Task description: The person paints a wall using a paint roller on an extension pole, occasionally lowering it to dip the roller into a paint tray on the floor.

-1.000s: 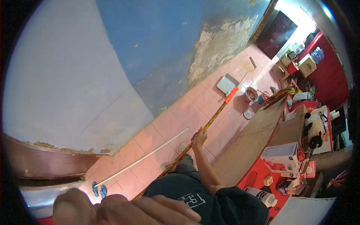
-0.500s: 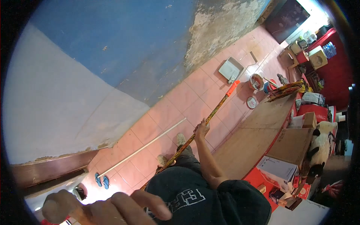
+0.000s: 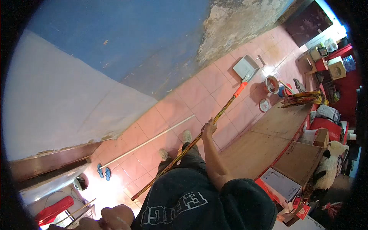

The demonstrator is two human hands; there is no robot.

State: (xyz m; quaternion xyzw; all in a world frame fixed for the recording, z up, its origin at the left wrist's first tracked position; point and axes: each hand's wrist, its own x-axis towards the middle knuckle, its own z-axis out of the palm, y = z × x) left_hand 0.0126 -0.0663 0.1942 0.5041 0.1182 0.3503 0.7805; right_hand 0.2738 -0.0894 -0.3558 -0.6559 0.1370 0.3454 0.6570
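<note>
My right hand [image 3: 209, 128] is wrapped around the middle of a long paint roller pole [image 3: 184, 153] with a yellow-and-dark stripe. The pole slants across the front of my body, its orange end [image 3: 240, 89] pointing away over the floor. Beyond that end a thin wire frame shows beside a white paint tray [image 3: 245, 66]; the roller head is hard to make out. Low at the left edge of the view, close to the camera, is my left hand [image 3: 117, 217]. Its fingers are curled, nothing shows in them, and much of it is cut off.
A pale stick [image 3: 147, 142] lies on pink tiles, its lower end by blue sandals [image 3: 104, 172]. Buckets [image 3: 271, 84] and a lid [image 3: 263, 105] stand past the tray. At right, a wooden board [image 3: 264, 132] bears cardboard boxes [image 3: 297, 159]. A blue-and-white wall [image 3: 126, 46] rises at left.
My left hand has dropped lower and left, mostly out of view. The pole's lower end now shows. My right hand keeps its hold, and the view has shifted slightly.
</note>
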